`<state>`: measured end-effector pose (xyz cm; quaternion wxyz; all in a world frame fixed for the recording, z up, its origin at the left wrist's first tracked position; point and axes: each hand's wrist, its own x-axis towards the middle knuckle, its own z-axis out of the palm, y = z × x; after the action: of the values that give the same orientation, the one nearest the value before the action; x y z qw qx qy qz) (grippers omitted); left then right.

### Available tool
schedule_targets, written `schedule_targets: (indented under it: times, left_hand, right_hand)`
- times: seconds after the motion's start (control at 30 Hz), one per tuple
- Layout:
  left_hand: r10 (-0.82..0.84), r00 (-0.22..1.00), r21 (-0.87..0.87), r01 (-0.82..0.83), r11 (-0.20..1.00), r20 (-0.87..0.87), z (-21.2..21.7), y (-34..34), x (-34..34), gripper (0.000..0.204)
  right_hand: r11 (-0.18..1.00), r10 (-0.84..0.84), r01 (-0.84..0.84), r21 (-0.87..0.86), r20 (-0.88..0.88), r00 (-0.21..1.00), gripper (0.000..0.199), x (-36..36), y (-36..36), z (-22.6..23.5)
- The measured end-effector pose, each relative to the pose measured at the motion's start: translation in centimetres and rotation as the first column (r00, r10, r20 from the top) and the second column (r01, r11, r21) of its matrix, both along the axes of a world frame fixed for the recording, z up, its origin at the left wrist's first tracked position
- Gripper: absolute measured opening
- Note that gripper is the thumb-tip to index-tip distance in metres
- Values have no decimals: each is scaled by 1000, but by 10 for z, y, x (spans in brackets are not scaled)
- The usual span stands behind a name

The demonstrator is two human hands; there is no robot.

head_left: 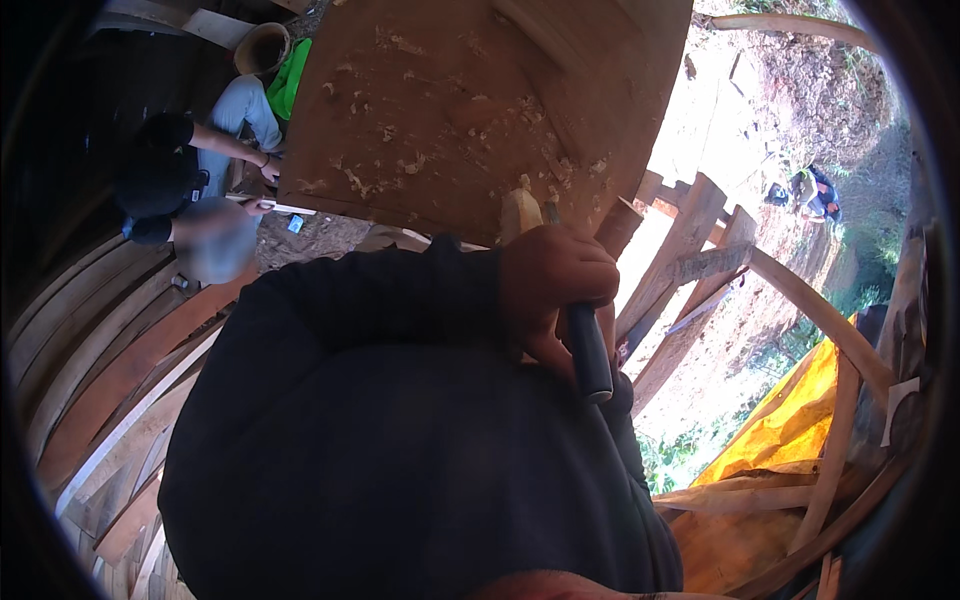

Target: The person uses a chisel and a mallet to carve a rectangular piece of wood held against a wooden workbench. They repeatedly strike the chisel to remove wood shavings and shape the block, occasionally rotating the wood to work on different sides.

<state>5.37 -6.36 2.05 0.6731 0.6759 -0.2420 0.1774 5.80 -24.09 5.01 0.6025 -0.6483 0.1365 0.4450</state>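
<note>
My left hand (568, 268) is closed in a fist around a tool with a dark, rounded handle (590, 365). The handle's butt end points toward my body, and its working end is hidden by my hand. Close to my knuckles a pale piece of wood (520, 212) stands up against the edge of a broad brown wooden board (420, 110). Pale shavings (400, 165) lie scattered over that board. Some fingers (548, 348) show beneath the handle; they seem to belong to my right hand, which is mostly covered, so its grip is unclear.
At left, another person (195, 190) crouches with both hands near a plank. Beyond them are a bucket (263, 48) and a green cloth (288, 80). Curved planks (120, 370) line the left side. Upright timbers (680, 260) and a yellow tarp (790, 420) are at right.
</note>
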Motion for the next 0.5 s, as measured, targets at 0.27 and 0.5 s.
schedule_targets:
  times: [0.27, 0.5]
  left_hand:
    - [23, 999, -65, -22, 998, 22, 6, -5, 16, 54]
    - [-39, 998, -1, 39, 999, -48, 5, 2, 15, 49]
  right_hand:
    - [993, -90, 95, 68, -66, 994, 32, 6, 14, -4]
    - [980, -191, 198, 39, -128, 973, 30, 18, 18, 15]
